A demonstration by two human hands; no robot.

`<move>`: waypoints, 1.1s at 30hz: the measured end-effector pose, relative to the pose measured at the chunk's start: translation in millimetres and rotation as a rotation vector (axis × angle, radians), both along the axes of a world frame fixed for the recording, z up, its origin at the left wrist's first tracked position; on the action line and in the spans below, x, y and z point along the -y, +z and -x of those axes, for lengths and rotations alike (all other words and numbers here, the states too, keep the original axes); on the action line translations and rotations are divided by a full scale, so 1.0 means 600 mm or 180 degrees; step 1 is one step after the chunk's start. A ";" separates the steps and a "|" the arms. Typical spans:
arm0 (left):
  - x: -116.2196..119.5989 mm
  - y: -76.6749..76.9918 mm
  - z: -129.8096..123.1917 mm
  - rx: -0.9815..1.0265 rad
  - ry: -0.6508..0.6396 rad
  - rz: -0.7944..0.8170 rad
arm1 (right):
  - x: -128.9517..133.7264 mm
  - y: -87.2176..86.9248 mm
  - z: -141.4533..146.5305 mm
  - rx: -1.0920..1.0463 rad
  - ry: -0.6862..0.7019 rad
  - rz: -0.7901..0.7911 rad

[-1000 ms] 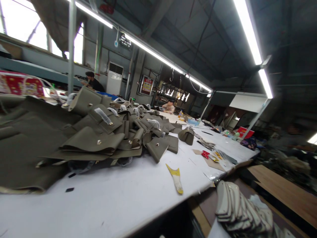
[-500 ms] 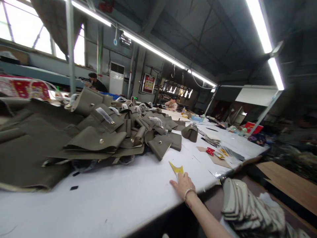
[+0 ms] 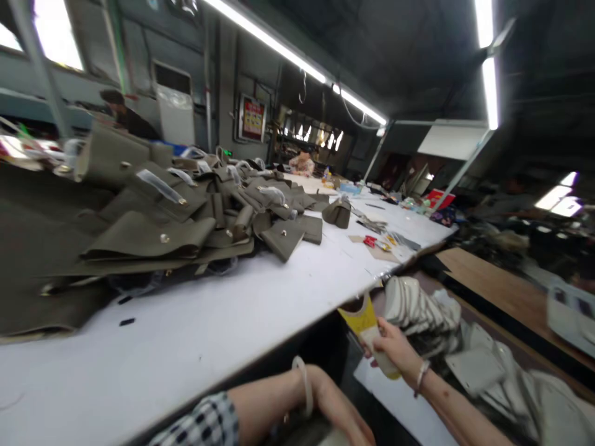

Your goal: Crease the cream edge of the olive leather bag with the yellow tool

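1. Yellow-and-white piece (image 3: 361, 321): off the counter (image 3: 251, 325) and up in the right hand (image 3: 398, 350), just beyond the near edge. This is the change from the earlier views, where it lies flat on the counter top.
2. Right hand: closed around the pale lower part, thumb on top; yellow forked end points away from the palm. Consequence: its position now depends on this grip, not on the counter.
3. Left hand (image 3: 341, 406): bent down below the near edge, fingers partly cut off by the frame. Whether it holds anything, cannot tell.
4. Pale stacked pieces (image 3: 404, 300): just beside the near edge, close to the right hand. More pale pieces spread toward the lower right corner of the view.
5. Containers: olive bags (image 3: 149, 238) heap over the counter's far left part, several with flaps folded over; contents hidden. One smaller bag (image 3: 338, 214) stands apart, to the right of the heap; contents also hidden.
6. Blue tub (image 3: 350, 188): toward the far end of the counter; contents too small to tell. White slotted container (image 3: 569, 316): at the right of the view, contents unclear.
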State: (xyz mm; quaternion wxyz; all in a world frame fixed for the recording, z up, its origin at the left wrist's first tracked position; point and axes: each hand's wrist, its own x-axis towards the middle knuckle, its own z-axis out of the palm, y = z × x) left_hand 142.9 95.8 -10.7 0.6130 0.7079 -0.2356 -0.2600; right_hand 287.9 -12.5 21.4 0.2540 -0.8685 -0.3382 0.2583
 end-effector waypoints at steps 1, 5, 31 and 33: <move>0.004 -0.007 -0.001 -0.0272 -0.0242 0.0053 | 0.049 0.008 0.010 -0.0288 -0.0115 -0.0076; 0.007 -0.049 -0.005 -0.1172 -0.0461 0.0189 | 0.213 0.044 0.054 -0.1614 -0.0561 -0.0331; 0.001 -0.017 0.021 -0.1687 0.0061 -0.0173 | 0.211 -0.017 0.189 -0.2319 0.0070 0.0777; 0.000 -0.017 0.021 -0.1641 0.0106 -0.0191 | 0.208 -0.014 0.191 -0.2329 0.0037 0.0791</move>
